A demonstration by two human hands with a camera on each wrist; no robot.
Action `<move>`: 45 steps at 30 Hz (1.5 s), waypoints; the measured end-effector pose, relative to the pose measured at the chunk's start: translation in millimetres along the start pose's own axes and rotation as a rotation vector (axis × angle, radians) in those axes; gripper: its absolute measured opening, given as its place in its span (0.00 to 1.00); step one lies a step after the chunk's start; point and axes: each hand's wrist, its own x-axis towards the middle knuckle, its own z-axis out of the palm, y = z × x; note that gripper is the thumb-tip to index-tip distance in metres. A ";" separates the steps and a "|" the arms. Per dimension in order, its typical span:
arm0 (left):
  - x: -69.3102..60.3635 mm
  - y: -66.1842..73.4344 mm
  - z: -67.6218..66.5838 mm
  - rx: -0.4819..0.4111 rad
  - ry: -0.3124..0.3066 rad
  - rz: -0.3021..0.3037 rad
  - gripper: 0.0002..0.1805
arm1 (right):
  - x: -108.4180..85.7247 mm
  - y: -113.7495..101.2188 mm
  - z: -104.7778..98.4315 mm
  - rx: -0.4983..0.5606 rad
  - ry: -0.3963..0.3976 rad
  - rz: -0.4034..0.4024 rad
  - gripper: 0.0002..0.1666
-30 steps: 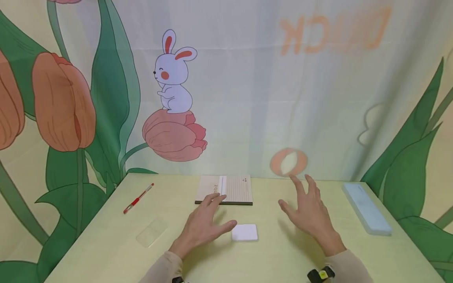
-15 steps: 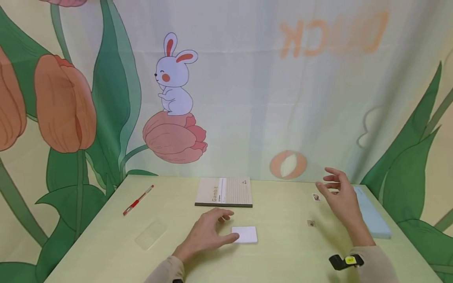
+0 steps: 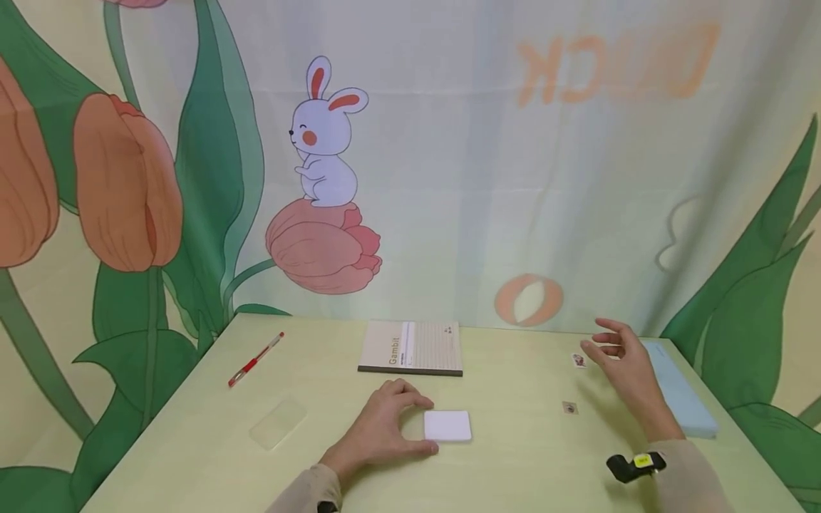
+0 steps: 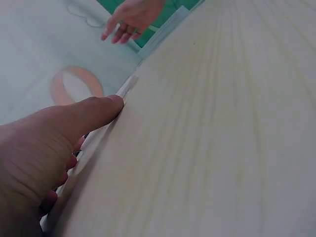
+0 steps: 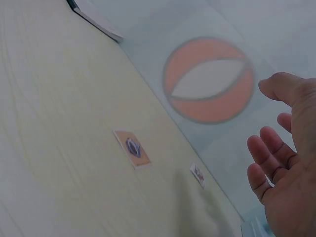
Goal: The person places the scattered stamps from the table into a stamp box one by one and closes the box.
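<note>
A small white rectangular block lies on the table. The left hand is at its left end, thumb by the near corner and index fingertip by the far one; whether they touch it I cannot tell. In the left wrist view the thumb of the left hand reaches the edge of the white block. Above the table at the right hovers the right hand, empty, fingers loosely bent. Two small picture squares, a brown one and a white one, lie left of it; the right wrist view shows both past the right hand.
A notebook lies at the back middle. On the left are a red pen and a clear flat rectangular piece. A light blue case stands along the right, partly behind the right hand. Behind the table hangs a printed curtain.
The right hand has moved right, and the two picture squares have come into sight. The left hand's thumb and index finger have come round the white block's left end.
</note>
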 end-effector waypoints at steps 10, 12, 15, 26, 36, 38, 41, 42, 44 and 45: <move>2.1 2.4 -0.4 -0.022 -0.016 -0.002 0.30 | 9.2 38.1 -3.5 -0.020 -0.089 0.000 0.42; 2.4 3.2 -1.6 -0.032 -0.020 -0.009 0.30 | 11.6 43.6 -5.2 -0.026 -0.120 0.010 0.43; 3.2 3.6 -2.6 -0.046 -0.024 -0.018 0.30 | 14.1 51.7 -8.1 -0.057 -0.158 0.027 0.45; 2.1 0.7 -1.9 -0.072 -0.023 -0.027 0.30 | 20.7 60.7 -10.8 -0.266 -0.294 -0.039 0.43; 1.5 0.5 -1.1 -0.077 -0.027 -0.033 0.30 | 27.1 62.6 -0.9 -0.375 -0.307 -0.104 0.31; 1.9 0.2 -1.2 -0.073 -0.028 -0.035 0.30 | 27.0 62.0 0.3 -0.371 -0.305 -0.099 0.30; 2.1 -0.8 -0.6 -0.069 -0.035 -0.038 0.30 | 25.5 61.9 1.9 -0.363 -0.297 -0.082 0.28; 1.8 -1.0 -0.5 -0.069 -0.036 -0.038 0.30 | 24.5 61.8 2.7 -0.360 -0.297 -0.076 0.27; 1.2 -1.3 -0.1 -0.071 -0.036 -0.036 0.30 | 22.5 61.9 3.9 -0.354 -0.299 -0.052 0.27; 0.9 -1.6 0.3 -0.071 -0.035 -0.034 0.30 | 21.3 61.8 4.6 -0.351 -0.297 -0.039 0.27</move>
